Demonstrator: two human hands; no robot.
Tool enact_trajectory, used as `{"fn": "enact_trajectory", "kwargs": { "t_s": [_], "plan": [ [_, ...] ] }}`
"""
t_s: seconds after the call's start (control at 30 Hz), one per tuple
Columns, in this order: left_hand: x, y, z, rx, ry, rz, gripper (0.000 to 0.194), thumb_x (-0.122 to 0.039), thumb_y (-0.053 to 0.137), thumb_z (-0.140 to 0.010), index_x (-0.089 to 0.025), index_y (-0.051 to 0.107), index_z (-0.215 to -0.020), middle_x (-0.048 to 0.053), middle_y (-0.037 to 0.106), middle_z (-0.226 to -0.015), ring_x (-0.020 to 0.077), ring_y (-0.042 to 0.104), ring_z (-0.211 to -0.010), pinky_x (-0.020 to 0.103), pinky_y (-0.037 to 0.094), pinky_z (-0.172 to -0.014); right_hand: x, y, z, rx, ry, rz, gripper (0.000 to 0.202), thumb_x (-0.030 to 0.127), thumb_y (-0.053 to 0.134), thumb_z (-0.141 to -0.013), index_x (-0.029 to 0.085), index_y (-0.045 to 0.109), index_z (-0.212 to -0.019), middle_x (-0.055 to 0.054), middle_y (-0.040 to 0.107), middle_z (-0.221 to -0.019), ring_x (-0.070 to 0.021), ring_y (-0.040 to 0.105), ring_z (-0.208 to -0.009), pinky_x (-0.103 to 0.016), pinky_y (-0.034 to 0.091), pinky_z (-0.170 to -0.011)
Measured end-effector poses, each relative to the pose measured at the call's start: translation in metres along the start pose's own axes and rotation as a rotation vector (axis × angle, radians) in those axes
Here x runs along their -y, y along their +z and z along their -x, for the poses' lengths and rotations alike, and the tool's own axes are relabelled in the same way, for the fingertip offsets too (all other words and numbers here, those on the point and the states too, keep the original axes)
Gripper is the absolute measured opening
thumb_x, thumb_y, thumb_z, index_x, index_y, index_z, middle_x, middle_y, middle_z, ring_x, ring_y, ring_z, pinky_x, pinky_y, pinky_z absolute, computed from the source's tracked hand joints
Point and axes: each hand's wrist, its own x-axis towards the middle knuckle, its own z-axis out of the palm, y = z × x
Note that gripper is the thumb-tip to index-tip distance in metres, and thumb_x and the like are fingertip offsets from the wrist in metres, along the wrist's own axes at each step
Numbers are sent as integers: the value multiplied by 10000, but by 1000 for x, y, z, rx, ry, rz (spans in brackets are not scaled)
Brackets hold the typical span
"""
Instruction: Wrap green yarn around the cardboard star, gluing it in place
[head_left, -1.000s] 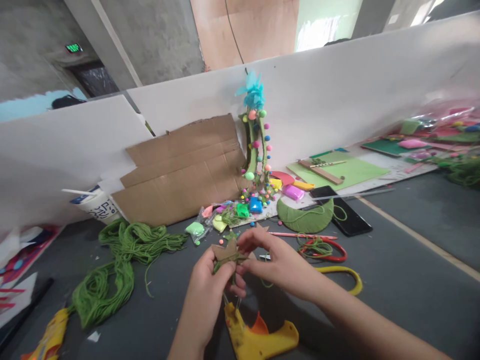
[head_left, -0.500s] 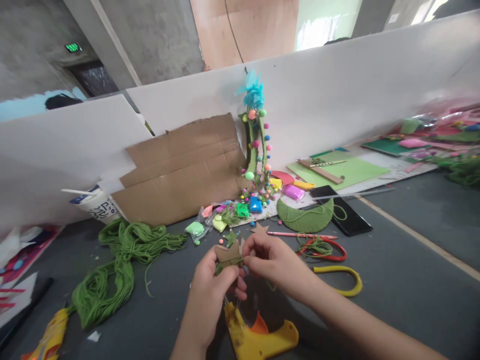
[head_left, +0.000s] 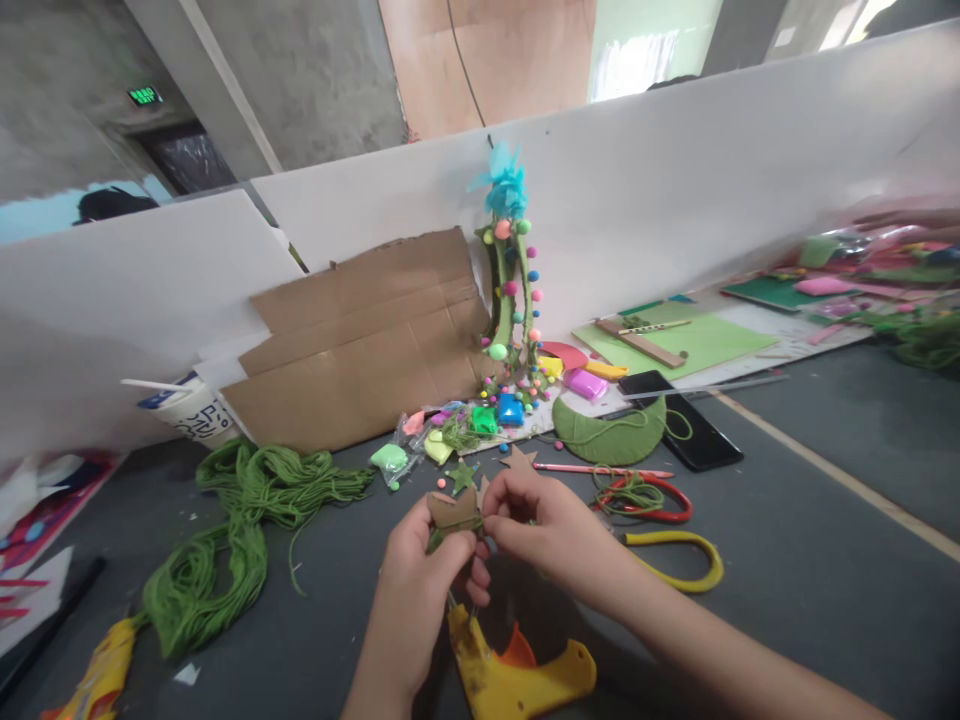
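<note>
My left hand (head_left: 427, 570) is closed on a brown cardboard star (head_left: 454, 510), thumb in front; green yarn is wrapped around its lower part. At the star's right edge, the thumb and forefinger of my right hand (head_left: 536, 515) are pinched together on the green yarn, whose strand is mostly hidden by the fingers. Just beyond my hands lie a green yarn-covered star (head_left: 461, 477) and a bare cardboard star (head_left: 517, 460). Beneath my hands is a yellow glue gun (head_left: 517, 672) with an orange trigger.
Loose green yarn (head_left: 217, 570) and another glue gun (head_left: 101, 670) lie left. To the right are red-handled scissors (head_left: 675, 500), a yellow handle (head_left: 709, 560), a pink pencil (head_left: 600, 470), a green crescent (head_left: 611, 435) and a phone (head_left: 709, 440). Cardboard (head_left: 360, 350) leans behind.
My right fingertips have shifted very slightly at the star's edge. The star in my left hand has tilted a little; its grip is unchanged.
</note>
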Motion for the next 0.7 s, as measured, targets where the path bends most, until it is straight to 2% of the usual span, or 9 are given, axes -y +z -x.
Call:
{"fn": "enact_trajectory", "kwargs": {
  "t_s": [0.23, 0.4, 0.53, 0.7],
  "plan": [
    [-1, -1, 0, -4, -13, -3, 105, -143, 521, -738, -145, 578, -827, -19, 594, -640, 120, 537, -502, 240, 474, -432, -2, 1, -2, 6, -10, 31, 97, 93, 499, -711, 189, 515, -710, 55, 530, -591, -105, 476, -554, -218, 360, -541],
    [-2, -5, -2, -12, -32, -1, 122, -149, 523, -741, -140, 590, -843, -12, 607, -636, 120, 540, -497, 241, 479, -440, -3, -8, -1, -18, -50, 163, 141, 129, 560, -727, 197, 539, -848, 84, 426, -585, -105, 410, -544, -216, 309, -505],
    [-3, -8, -3, 9, -61, -1, 166, -145, 527, -736, -128, 600, -884, 5, 626, -641, 129, 558, -500, 246, 490, -440, 1, -16, 2, -14, -144, 351, 105, 95, 578, -708, 195, 602, -730, 60, 464, -617, -108, 419, -580, -227, 285, -526],
    [-5, -7, 1, 86, -109, 60, 172, -137, 545, -742, -128, 609, -901, 8, 633, -646, 128, 573, -510, 247, 503, -452, 11, -20, 2, -20, -151, 302, 106, 101, 571, -733, 185, 607, -679, 38, 518, -651, -119, 459, -632, -238, 316, -582]
  ]
}}
